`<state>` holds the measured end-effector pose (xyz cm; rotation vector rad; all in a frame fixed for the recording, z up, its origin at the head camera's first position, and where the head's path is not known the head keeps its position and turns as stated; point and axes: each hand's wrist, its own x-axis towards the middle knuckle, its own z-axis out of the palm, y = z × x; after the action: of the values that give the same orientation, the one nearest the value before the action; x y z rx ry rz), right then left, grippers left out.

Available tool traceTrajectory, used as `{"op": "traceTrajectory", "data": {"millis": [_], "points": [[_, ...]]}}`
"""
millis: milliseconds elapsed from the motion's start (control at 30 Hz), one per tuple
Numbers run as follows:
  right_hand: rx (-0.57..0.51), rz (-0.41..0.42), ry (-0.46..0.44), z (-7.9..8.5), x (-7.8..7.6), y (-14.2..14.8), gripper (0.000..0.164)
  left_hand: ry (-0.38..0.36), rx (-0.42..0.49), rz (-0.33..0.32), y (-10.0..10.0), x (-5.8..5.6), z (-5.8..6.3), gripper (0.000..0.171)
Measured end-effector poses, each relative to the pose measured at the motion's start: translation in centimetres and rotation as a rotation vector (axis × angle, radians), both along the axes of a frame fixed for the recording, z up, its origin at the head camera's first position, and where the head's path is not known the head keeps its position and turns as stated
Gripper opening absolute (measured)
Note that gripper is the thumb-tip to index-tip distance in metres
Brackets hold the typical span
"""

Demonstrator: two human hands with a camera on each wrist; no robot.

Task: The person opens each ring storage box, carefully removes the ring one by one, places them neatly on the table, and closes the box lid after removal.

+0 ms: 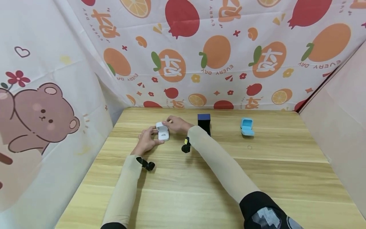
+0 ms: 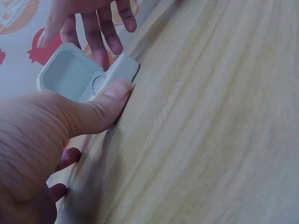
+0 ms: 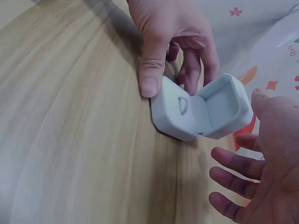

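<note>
A white ring box [image 1: 163, 136] stands on the table with its lid raised, and a silver ring [image 3: 183, 105] sits upright in its slot. My left hand [image 1: 146, 139] grips the box's base, thumb pressed on the front side and fingers round the back, as the right wrist view shows. On the other side is my right hand [image 1: 178, 124], its thumb tip right at the edge of the lid [image 3: 225, 108]. The other right-hand fingers [image 3: 236, 161] spread loosely beside the box and hold nothing.
Behind my right forearm stands a dark box with a blue top [image 1: 204, 117]. Farther right, a light blue ring box [image 1: 247, 131] sits with its lid up. A small ring [image 1: 249, 147] lies on the wooden table [image 1: 286, 184] in front of it. Printed cloth [image 1: 183, 86] hangs behind.
</note>
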<state>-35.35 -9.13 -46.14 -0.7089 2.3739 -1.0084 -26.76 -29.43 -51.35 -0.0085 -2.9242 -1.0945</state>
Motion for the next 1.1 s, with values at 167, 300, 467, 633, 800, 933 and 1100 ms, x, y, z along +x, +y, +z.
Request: {"op": "traceTrajectory", "data": {"millis": [167,300,467,633,800,933,1100], "points": [[-0.018,0.051,0.036,0.0,0.0,0.7,0.056,-0.012,0.014,0.000,-0.1,-0.1,0.1,0.089],[-0.011,0.097,0.085,-0.4,0.0,0.9,0.051,-0.014,0.033,-0.009,-0.4,-0.3,0.0,0.091],[-0.010,0.130,0.107,-0.8,0.2,1.0,0.049,-0.026,0.108,0.003,-0.7,-0.5,-0.2,0.092],[-0.009,0.164,0.127,-1.7,0.2,1.0,0.051,-0.027,0.155,0.031,-0.5,-0.4,-0.3,0.077],[-0.006,0.164,0.134,-2.1,0.3,0.9,0.050,0.021,0.172,0.037,-0.3,-0.1,-0.2,0.062],[-0.001,0.152,0.137,-2.1,0.5,0.9,0.049,0.041,0.190,0.027,-0.3,0.1,0.0,0.056],[-0.025,0.133,0.135,-2.3,0.8,0.9,0.049,0.028,0.207,0.024,-0.3,0.2,-0.2,0.050]]}}
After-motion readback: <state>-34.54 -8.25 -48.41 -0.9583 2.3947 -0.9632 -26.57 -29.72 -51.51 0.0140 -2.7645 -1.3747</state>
